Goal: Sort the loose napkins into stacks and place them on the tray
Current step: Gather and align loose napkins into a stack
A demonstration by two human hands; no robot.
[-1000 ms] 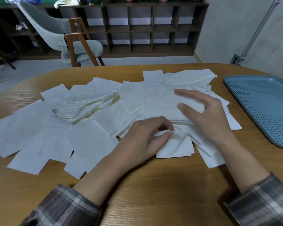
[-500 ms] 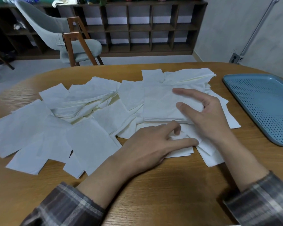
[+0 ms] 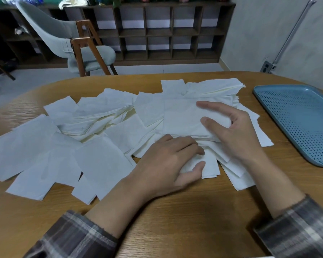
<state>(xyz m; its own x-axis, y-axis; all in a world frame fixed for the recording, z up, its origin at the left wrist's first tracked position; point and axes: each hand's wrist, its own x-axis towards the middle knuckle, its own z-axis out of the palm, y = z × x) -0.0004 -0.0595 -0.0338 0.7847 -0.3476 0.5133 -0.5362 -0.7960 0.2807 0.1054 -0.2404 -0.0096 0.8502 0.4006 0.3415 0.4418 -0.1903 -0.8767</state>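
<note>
Several loose white napkins (image 3: pixel 101 161) lie scattered across the wooden table (image 3: pixel 194 220). A squared stack of napkins (image 3: pixel 181 118) sits in the middle of the pile. My right hand (image 3: pixel 237 131) holds the stack's right side, fingers over the top and thumb at the near edge. Just in front of the stack, my left hand (image 3: pixel 168 164) pinches a single napkin (image 3: pixel 207 168) between thumb and fingers. The blue perforated tray (image 3: pixel 306 123) lies at the table's right with nothing on it.
A grey chair (image 3: pixel 78 43) with wooden legs stands beyond the table's far edge. Dark shelving (image 3: pixel 157 30) runs along the back wall. Bare wood shows on the near side of the table, between my forearms.
My left hand, flat on the napkins half a second ago, has curled its fingers and thumb around a single napkin. My right hand has stayed on the stack.
</note>
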